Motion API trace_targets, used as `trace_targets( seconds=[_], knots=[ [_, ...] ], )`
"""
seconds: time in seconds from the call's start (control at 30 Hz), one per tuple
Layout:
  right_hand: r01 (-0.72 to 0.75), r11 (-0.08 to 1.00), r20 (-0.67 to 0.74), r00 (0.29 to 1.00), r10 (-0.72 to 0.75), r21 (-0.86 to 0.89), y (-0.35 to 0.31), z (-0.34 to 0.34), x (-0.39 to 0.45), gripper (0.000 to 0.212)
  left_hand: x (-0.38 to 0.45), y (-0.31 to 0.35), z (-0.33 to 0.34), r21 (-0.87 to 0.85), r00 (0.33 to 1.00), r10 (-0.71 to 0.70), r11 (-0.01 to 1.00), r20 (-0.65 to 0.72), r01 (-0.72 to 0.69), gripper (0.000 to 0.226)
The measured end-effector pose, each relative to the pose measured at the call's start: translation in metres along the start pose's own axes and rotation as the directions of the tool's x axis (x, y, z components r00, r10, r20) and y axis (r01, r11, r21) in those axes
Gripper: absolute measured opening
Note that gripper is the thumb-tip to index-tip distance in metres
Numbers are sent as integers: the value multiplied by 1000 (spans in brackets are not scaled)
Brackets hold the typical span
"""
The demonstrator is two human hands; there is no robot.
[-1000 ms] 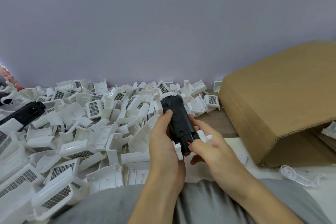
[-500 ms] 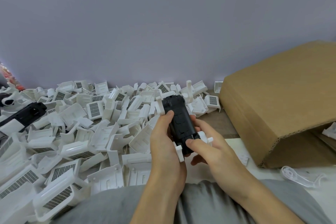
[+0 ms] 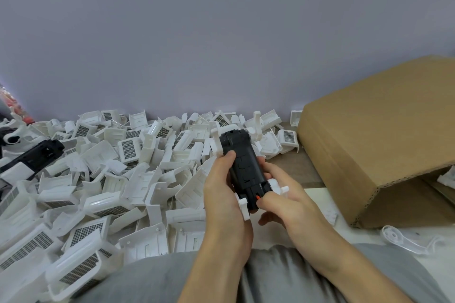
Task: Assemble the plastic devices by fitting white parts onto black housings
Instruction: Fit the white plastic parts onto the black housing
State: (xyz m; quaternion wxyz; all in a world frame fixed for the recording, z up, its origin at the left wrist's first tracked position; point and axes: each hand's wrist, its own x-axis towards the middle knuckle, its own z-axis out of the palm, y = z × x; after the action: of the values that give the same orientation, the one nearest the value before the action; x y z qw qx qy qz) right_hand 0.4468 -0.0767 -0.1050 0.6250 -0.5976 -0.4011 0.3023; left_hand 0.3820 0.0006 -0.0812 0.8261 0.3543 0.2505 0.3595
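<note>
Nearest lay a grey-clad lap (image 3: pixel 157 278). Just beyond it, the left hand (image 3: pixel 222 202) curled its grip round the left side of a black housing (image 3: pixel 243 167), thumb lying on its top face. The right hand (image 3: pixel 283 202) gripped the housing's near end, thumb pressed beside a small orange tab (image 3: pixel 257 197). White parts (image 3: pixel 242 206) stuck out at the housing's sides and far end. Left of the hands, a heap of loose white parts (image 3: pixel 105 179) covered the worktop (image 3: pixel 293 170); another black housing (image 3: pixel 37 157) lay on it. A cardboard box (image 3: pixel 374 135) stood at right.
</note>
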Motion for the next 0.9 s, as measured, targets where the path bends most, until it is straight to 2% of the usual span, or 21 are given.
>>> trace_targets(
  seconds=[0.23,0.37,0.6,0.9],
  knots=[
    [35,998,-15,999,-36,-54,-6,4,-1,51,-2,1,0,30,999,37,999,-9,-37,37],
    [7,1000,-19,1000,-7,-2,-4,3,-1,43,-2,0,1,46,999,9,999,-39,-7,26],
    [-17,999,-17,1000,17,43,1,1,3,49,-2,0,1,14,1000,3,1000,-18,-2,30],
    [-11,1000,0,1000,11,3,0,1,1,52,-1,0,0,9,1000,-23,1000,-11,23,30]
  ],
)
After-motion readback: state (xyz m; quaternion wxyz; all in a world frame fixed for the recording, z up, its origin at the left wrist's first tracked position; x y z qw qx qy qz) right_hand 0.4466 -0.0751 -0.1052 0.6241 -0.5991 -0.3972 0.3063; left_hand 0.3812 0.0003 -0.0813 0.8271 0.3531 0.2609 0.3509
